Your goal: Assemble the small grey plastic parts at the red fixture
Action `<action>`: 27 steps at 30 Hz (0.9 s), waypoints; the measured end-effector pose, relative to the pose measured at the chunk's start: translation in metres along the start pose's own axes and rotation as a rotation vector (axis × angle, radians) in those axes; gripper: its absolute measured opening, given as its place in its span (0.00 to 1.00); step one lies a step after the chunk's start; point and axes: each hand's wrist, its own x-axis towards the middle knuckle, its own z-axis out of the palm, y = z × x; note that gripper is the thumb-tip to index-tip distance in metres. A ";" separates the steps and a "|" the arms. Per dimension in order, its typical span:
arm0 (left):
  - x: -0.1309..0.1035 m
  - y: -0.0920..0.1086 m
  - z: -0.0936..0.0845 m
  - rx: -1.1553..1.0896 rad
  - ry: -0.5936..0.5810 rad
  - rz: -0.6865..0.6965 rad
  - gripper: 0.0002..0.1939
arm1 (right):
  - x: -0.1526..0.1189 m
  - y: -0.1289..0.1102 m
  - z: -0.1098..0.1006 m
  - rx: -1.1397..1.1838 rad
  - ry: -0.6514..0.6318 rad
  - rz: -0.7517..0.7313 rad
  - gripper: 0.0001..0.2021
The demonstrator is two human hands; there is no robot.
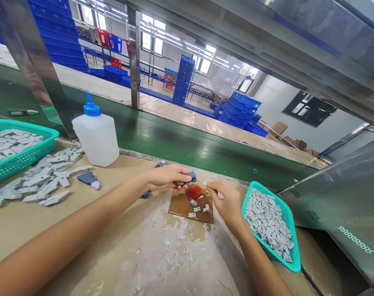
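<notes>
My left hand [166,177] is closed around a dark blue plastic part [191,176], whose end sticks out past the fingertips. Just to the right, my right hand [225,197] pinches a small light grey piece [204,183] between thumb and finger. Below and between both hands lies a wet brown board [187,209]. On it sit a round red thing [194,192] and several small grey pieces [196,209]. Another dark blue part with a grey tip [88,179] rests on the table left of my left hand.
A green basket [294,230] full of small grey pieces stands at the right. At the left are a second green basket [29,153], a pile of larger grey parts [45,176] and a white bottle with a blue nozzle [97,137]. A green conveyor belt [162,137] runs behind.
</notes>
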 end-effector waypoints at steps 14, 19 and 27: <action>0.002 -0.003 0.016 0.385 0.224 0.231 0.11 | 0.008 -0.013 -0.011 0.504 0.081 0.344 0.05; 0.001 -0.003 0.019 0.384 0.231 0.214 0.10 | 0.005 -0.018 -0.008 0.477 -0.001 0.275 0.05; 0.002 -0.005 0.019 0.392 0.246 0.203 0.11 | 0.001 -0.018 -0.005 0.367 -0.072 0.184 0.07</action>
